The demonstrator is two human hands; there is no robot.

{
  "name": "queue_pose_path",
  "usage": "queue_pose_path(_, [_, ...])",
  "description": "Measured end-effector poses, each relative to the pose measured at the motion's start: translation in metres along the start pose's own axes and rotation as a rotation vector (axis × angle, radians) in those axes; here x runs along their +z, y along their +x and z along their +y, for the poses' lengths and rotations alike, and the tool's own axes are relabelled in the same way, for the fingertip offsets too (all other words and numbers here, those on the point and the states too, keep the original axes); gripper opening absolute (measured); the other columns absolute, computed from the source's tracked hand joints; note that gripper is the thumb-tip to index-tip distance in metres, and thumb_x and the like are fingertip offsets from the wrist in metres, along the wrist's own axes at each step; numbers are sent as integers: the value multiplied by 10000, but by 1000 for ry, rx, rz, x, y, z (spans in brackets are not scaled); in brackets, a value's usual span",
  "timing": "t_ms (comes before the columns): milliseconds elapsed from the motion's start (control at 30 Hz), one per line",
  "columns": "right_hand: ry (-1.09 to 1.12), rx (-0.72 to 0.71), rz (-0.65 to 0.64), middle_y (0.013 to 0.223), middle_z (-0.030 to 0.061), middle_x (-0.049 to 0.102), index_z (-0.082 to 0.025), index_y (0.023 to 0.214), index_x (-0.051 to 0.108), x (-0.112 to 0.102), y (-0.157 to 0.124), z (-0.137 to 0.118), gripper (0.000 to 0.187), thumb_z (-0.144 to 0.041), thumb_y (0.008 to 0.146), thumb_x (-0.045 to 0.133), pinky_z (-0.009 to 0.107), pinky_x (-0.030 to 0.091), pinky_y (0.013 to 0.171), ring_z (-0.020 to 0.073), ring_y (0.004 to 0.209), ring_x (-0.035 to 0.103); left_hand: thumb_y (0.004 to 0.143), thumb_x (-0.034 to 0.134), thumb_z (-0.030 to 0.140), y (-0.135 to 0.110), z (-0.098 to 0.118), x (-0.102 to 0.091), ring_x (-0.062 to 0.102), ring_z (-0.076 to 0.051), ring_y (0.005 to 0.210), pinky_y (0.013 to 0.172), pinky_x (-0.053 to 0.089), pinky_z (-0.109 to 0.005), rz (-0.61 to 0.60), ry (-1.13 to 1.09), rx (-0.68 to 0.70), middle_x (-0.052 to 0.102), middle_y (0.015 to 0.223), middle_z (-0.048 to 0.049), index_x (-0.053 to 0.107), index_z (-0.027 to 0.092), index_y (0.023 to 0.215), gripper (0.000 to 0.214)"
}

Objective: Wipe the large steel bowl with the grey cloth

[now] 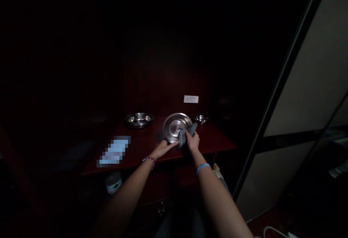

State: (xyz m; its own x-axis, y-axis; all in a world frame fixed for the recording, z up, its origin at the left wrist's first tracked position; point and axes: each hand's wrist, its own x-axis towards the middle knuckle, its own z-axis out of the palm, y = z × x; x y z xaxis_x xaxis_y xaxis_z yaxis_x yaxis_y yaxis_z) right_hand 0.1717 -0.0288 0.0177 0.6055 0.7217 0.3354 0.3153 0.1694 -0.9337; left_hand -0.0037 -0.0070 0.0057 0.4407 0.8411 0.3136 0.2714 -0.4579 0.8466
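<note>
A round, shallow stainless steel plate (172, 125) is tilted up above the dark red desk, its inner face toward me. My left hand (164, 148) grips its lower rim, thumb along the edge. In my right hand (193, 141) is a bunched grey cloth (182, 138), pressed against the lower right of the plate's inner face. The cloth hides that part of the plate. Behind and left stands a wide steel basin (139, 120); a small steel bowl (201, 119) sits just right of the plate.
The dark red desk (146, 147) carries a pixelated bluish item (114, 151) at its left. A white socket panel (191, 99) is on the back wall. Below the desk's left edge is a clear bottle (113, 183). A pale sliding door (307, 82) stands at right. The surroundings are very dark.
</note>
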Motion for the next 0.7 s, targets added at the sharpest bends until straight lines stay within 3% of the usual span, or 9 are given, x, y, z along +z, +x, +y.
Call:
queue_pose_path(100, [42,33,-13,1009,111,718,-156,1048,680,5,-2,-2,350,-352,760,639,274,496,852,207,925,678,767,567,604,3,-6,1,461,-303,1305,1131,288,-410,-2,97,-44,563,1357,-100,549,169,1314,699])
queue_pose_path(233, [114,79,-58,1013,80,714,-183,1046,664,14,-10,-5,320,-280,741,672,264,490,885,186,962,659,834,478,563,6,-11,1,490,-267,1282,1119,300,-351,17,-2,-61,614,1299,-82,600,164,1250,589])
queue_pose_path(400, [431,571,-396,913,59,706,-158,1050,616,20,-17,-8,224,-226,837,601,255,563,699,150,833,670,865,444,486,12,-16,-2,574,-262,1158,1040,376,-317,164,-145,-113,712,1099,-102,665,88,1070,499])
queue_pose_path(467, [508,675,-507,911,52,699,-160,1016,612,21,-18,-9,165,-210,861,584,225,565,646,131,804,664,877,430,463,14,-18,-3,597,-252,1094,1002,402,-310,204,-209,-127,722,1053,-111,656,58,1058,498])
queue_pose_path(567, [561,719,-563,904,42,686,-153,982,604,24,-20,-10,121,-207,879,570,195,559,624,112,778,652,874,413,501,15,-20,-4,630,-239,1001,936,446,-298,229,-240,-196,732,984,-107,670,71,1018,522])
queue_pose_path(700, [601,739,-568,876,23,673,-133,1009,591,37,-27,-10,155,-203,871,584,191,545,644,100,767,633,803,500,595,11,-18,-2,655,-233,961,898,470,-281,140,-253,-198,735,972,-90,687,122,1021,554])
